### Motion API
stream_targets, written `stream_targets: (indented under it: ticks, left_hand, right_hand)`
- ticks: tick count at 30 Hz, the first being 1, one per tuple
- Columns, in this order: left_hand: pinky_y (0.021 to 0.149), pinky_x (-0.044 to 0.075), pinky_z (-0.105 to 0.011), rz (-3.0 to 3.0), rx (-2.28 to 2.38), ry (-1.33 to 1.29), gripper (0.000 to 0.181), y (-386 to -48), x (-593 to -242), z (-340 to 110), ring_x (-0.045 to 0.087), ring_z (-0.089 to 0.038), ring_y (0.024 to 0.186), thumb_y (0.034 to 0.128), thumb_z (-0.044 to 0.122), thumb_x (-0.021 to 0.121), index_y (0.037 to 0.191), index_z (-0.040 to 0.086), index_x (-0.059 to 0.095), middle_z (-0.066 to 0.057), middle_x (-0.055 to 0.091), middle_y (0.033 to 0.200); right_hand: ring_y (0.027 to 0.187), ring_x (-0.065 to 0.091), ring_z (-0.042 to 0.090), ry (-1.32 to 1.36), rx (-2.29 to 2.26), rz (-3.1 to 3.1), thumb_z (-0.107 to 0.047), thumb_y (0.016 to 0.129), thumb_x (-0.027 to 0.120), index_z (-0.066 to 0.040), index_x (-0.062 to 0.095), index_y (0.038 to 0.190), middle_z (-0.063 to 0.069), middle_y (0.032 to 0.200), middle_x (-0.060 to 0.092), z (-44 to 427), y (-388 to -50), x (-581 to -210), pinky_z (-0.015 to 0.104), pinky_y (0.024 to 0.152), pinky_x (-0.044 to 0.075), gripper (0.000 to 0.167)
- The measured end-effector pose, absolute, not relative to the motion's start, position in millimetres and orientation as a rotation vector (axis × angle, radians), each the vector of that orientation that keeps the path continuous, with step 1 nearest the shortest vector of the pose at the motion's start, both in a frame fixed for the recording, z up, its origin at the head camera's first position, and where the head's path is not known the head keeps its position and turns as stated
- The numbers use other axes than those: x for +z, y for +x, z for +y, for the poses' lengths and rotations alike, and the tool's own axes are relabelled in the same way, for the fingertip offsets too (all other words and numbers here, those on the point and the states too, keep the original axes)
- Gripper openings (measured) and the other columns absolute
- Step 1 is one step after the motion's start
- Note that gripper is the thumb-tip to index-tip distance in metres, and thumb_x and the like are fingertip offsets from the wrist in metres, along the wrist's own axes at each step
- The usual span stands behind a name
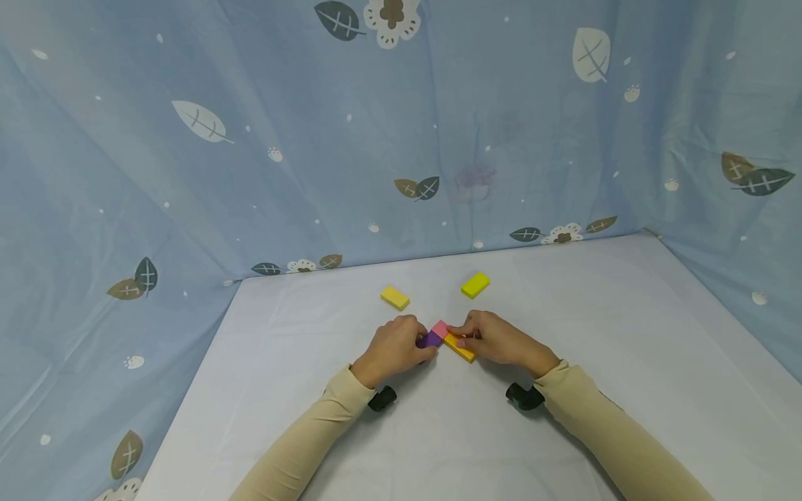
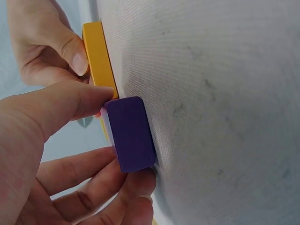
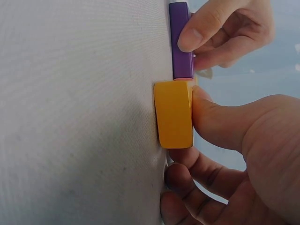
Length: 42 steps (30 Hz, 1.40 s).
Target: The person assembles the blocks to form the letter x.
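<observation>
Left hand pinching purple block; right hand pinching orange block. Pink block, showing smallest, lying between hands beside both. Keeping blocks flat, pressing lightly, evenly, probably helping edges align.

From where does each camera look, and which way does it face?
Head: on the person's head, facing forward and down at the white table and blue cloth; left hand, right hand and sleeves show.
Left wrist: on that wrist, facing the purple block; left hand near, right hand beyond.
Right wrist: on that wrist, facing the orange block; right hand near, left hand beyond.
Both wrist views share these two blocks, from opposite sides.
</observation>
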<state>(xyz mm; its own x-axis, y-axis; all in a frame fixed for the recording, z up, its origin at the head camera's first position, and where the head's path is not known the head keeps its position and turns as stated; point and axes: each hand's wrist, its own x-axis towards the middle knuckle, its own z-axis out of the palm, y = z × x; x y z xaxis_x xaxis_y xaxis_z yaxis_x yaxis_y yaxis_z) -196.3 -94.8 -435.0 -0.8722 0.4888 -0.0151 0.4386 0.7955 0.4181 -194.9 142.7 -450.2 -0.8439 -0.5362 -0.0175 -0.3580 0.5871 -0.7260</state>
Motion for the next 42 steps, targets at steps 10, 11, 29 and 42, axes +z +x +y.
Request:
stream_targets:
  ticks: [10,11,29,42]
  left_hand:
    - [0.058,0.045,-0.022,2.86,0.605,0.745,0.031,-196.7,-433.5,-94.3,0.056,-0.01,0.069,0.088,0.033,0.081,0.101,0.005,0.08,-0.002,0.069,0.089]
    - [0.058,0.045,-0.022,2.86,0.602,0.745,0.031,-196.8,-433.4,-94.2,0.056,-0.01,0.069,0.0881,0.033,0.081,0.102,0.005,0.08,-0.002,0.07,0.09]
    - [0.058,0.047,-0.023,2.848,0.555,0.783,0.037,-202.7,-427.0,-97.6,0.055,-0.011,0.074,0.0944,0.036,0.077,0.122,0.012,0.076,-0.004,0.069,0.099]
    - [0.055,0.038,-0.022,2.826,0.568,0.87,0.035,-202.8,-430.9,-99.9,0.048,-0.009,0.071,0.0957,0.034,0.075,0.127,0.02,0.076,-0.003,0.067,0.106]
  right_hand:
    - [0.071,0.045,0.015,-0.72,-1.091,2.588,-0.006,0.097,0.07,-0.002,0.066,0.133,0.003,0.08,0.056,143.4,-195.1,-447.7,0.021,0.06,0.033,0.037]
    - [0.071,0.045,0.015,-0.723,-1.095,2.586,-0.006,0.097,0.07,-0.002,0.067,0.133,0.003,0.08,0.056,143.6,-195.0,-447.7,0.021,0.06,0.033,0.037]
    - [0.074,0.048,0.014,-0.755,-1.077,2.586,-0.008,0.097,0.07,-0.001,0.066,0.134,0.003,0.086,0.061,144.2,-197.6,-450.2,0.022,0.061,0.037,0.037]
    - [0.072,0.048,0.013,-0.77,-1.094,2.575,-0.007,0.098,0.07,0.001,0.068,0.131,0.005,0.087,0.061,144.0,-196.8,-449.8,0.02,0.06,0.038,0.035]
